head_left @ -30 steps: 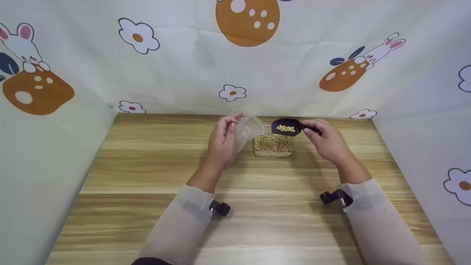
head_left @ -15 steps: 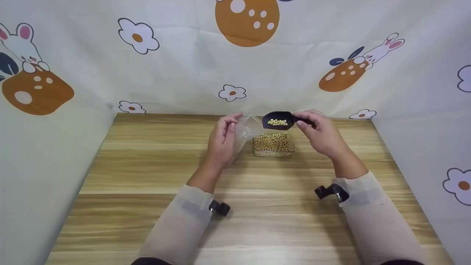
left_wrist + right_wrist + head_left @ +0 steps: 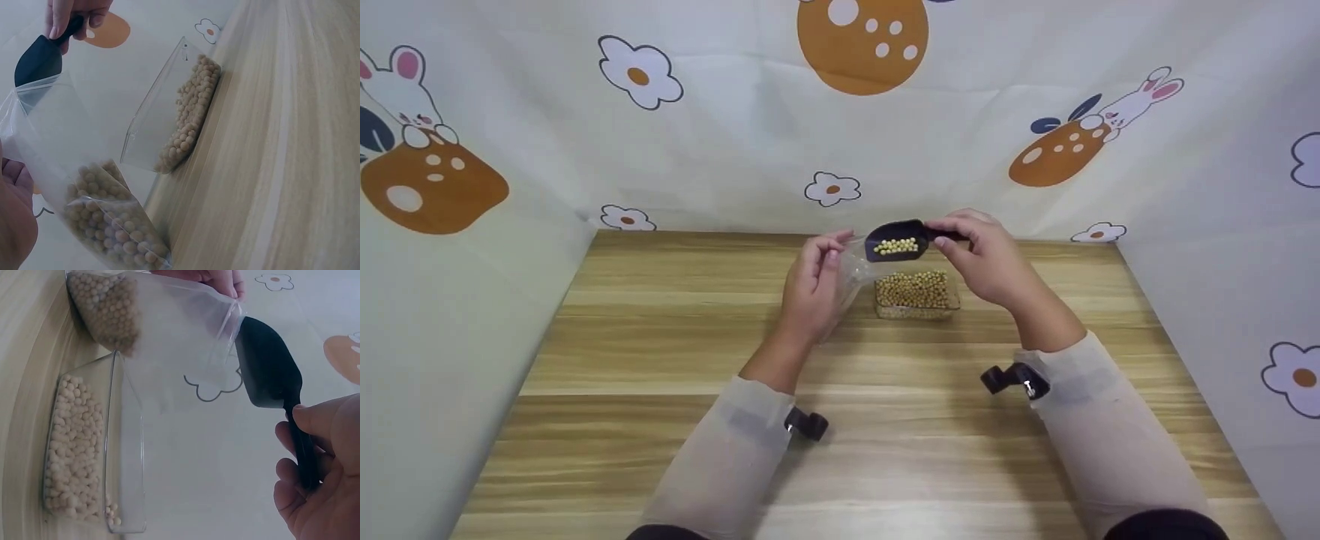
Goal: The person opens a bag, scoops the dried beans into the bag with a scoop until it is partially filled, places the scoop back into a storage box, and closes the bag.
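My left hand (image 3: 812, 289) holds a clear plastic bag (image 3: 62, 129) upright by its mouth. Pale round soybeans (image 3: 107, 219) fill its lower part. Level at the bag's mouth is a black scoop (image 3: 895, 257), its tip just inside the opening, with a small heap of soybeans (image 3: 898, 245) in it. The handle is gripped by the thumb and fingers of my right hand (image 3: 994, 266). Below the scoop, right of the bag, stands a clear rectangular container (image 3: 919, 313) partly filled with more soybeans. The left fingertips behind the bag are partly hidden.
The wood-grain table (image 3: 660, 322) carries the container close to its back edge. Behind and at both sides hangs a pale patterned curtain (image 3: 720, 150). A small black camera mount (image 3: 806, 424) sticks out from the left wrist, and another camera mount (image 3: 1016, 380) from the right.
My right hand has carried the loaded scoop left and slightly up, from above the container to the bag's mouth. The left hand and bag have stayed in place.
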`<state>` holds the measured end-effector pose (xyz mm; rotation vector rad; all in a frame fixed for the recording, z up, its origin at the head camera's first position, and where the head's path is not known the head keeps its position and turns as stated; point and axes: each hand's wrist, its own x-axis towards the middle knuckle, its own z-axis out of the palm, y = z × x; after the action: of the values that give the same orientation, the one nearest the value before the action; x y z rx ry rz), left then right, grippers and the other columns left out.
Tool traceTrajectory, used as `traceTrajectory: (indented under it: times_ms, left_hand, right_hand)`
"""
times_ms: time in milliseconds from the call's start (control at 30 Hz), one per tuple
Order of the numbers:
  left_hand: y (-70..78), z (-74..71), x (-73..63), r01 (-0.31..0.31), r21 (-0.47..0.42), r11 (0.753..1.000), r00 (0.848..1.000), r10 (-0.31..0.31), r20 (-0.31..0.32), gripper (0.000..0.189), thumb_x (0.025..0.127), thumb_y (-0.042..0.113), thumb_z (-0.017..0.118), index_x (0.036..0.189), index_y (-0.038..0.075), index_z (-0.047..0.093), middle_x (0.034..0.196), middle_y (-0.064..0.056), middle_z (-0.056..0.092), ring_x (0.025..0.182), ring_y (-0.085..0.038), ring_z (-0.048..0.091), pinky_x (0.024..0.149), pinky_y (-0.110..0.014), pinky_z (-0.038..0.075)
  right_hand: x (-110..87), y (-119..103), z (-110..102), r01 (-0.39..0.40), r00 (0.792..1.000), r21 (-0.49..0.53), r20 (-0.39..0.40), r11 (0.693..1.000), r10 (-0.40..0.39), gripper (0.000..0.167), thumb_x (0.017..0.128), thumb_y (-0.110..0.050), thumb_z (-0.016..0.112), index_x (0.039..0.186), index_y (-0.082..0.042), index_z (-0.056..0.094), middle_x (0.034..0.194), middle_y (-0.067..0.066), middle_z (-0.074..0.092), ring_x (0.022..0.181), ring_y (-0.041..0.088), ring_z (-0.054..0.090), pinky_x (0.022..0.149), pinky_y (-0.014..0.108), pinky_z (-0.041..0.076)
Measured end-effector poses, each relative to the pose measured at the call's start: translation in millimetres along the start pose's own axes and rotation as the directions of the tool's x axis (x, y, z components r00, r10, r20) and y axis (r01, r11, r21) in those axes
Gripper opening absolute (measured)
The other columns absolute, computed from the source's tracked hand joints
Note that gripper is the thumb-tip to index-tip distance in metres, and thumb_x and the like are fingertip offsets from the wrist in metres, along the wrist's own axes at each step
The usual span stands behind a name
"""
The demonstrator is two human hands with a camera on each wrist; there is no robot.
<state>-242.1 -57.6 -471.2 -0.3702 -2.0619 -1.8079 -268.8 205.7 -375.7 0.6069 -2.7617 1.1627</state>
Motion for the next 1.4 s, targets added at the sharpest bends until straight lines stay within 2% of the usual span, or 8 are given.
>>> traceTrajectory:
  times_ms: [100, 200, 400, 667, 867, 1100, 1233, 1400]
  left_hand:
    - [0.4, 0.1, -0.2, 0.006, 0.000, 1.000, 1.000, -0.006, 0.000, 0.019, 0.114, 0.018, 0.044, 0.118, 0.008, 0.059, 0.147, 0.000, 0.068, 0.143, -0.019, 0.059, 0.127, -0.038, 0.042]
    - [0.8, -0.1, -0.4, 0.008, -0.007, 1.000, 1.000, -0.008, 0.001, 0.018, 0.114, 0.018, 0.044, 0.118, 0.009, 0.059, 0.148, 0.000, 0.068, 0.143, -0.018, 0.059, 0.127, -0.038, 0.042]
    - [-0.3, -0.4, -0.2, -0.028, -0.013, 1.000, 1.000, 0.028, -0.001, 0.015, 0.113, 0.013, 0.044, 0.116, 0.007, 0.059, 0.147, -0.004, 0.068, 0.143, -0.020, 0.059, 0.126, -0.037, 0.043]
    - [-1.2, -0.8, -0.3, -0.030, -0.016, 0.999, 1.000, 0.030, -0.005, 0.015, 0.113, 0.013, 0.045, 0.116, 0.008, 0.059, 0.147, -0.003, 0.069, 0.141, -0.019, 0.060, 0.125, -0.035, 0.044]
    - [0.2, -1.4, -0.3, -0.014, -0.014, 1.000, 1.000, 0.014, 0.002, 0.016, 0.113, 0.013, 0.044, 0.116, 0.008, 0.059, 0.148, -0.003, 0.068, 0.143, -0.019, 0.059, 0.126, -0.035, 0.043]
    - [0.7, -1.5, 0.5, -0.003, -0.013, 1.000, 1.000, 0.003, 0.004, 0.016, 0.113, 0.012, 0.044, 0.117, 0.009, 0.059, 0.148, -0.002, 0.067, 0.144, -0.019, 0.059, 0.127, -0.037, 0.043]
    - [0.2, -1.7, 0.2, -0.008, -0.007, 1.000, 1.000, 0.008, 0.006, 0.016, 0.113, 0.013, 0.044, 0.118, 0.009, 0.058, 0.148, -0.002, 0.067, 0.145, -0.018, 0.058, 0.127, -0.036, 0.042]
    - [-1.6, -0.5, 0.7, -0.038, -0.021, 0.999, 0.999, 0.038, 0.000, 0.015, 0.113, 0.012, 0.044, 0.116, 0.006, 0.057, 0.148, -0.007, 0.068, 0.144, -0.020, 0.059, 0.126, -0.038, 0.043]
  right_hand:
    - [2.1, -8, 1, 0.034, 0.999, -0.054, -0.005, 0.998, -0.034, 0.029, 0.106, -0.016, 0.067, 0.133, -0.010, 0.075, 0.131, 0.010, 0.073, 0.131, 0.032, 0.056, 0.115, 0.046, 0.042]
    - [3.2, -14, 2, 0.070, 0.997, -0.110, -0.013, 0.991, -0.072, 0.029, 0.105, -0.016, 0.067, 0.133, -0.010, 0.075, 0.131, 0.009, 0.073, 0.132, 0.034, 0.055, 0.117, 0.051, 0.039]
    - [3.3, -24, 2, 0.110, 0.993, -0.180, -0.018, 0.978, -0.115, 0.029, 0.104, -0.015, 0.069, 0.132, -0.011, 0.076, 0.130, 0.008, 0.073, 0.128, 0.034, 0.054, 0.113, 0.049, 0.041]
    - [2.8, -24, 1, 0.121, 0.991, -0.172, -0.035, 0.978, -0.129, 0.029, 0.104, -0.012, 0.069, 0.132, -0.012, 0.076, 0.129, 0.007, 0.074, 0.126, 0.033, 0.054, 0.111, 0.047, 0.042]
    - [0.2, -14, -2, 0.114, 0.990, -0.156, -0.063, 0.981, -0.125, 0.028, 0.104, -0.013, 0.069, 0.131, -0.012, 0.076, 0.128, 0.008, 0.074, 0.127, 0.034, 0.054, 0.111, 0.047, 0.041]
    - [-9.1, 8, -9, 0.067, 0.992, -0.102, -0.104, 0.993, -0.078, 0.029, 0.107, -0.015, 0.066, 0.133, -0.010, 0.075, 0.132, 0.010, 0.072, 0.130, 0.034, 0.055, 0.112, 0.049, 0.041]
    - [-16.4, 23, -11, 0.029, 0.992, -0.074, -0.123, 0.997, -0.038, 0.029, 0.108, -0.016, 0.063, 0.135, -0.010, 0.073, 0.133, 0.010, 0.072, 0.126, 0.030, 0.055, 0.100, 0.039, 0.044]
    - [-23.1, 41, -9, -0.021, 0.990, -0.034, -0.143, 0.999, 0.016, 0.030, 0.109, -0.017, 0.062, 0.136, -0.009, 0.073, 0.134, 0.011, 0.071, 0.123, 0.025, 0.056, 0.086, 0.025, 0.042]
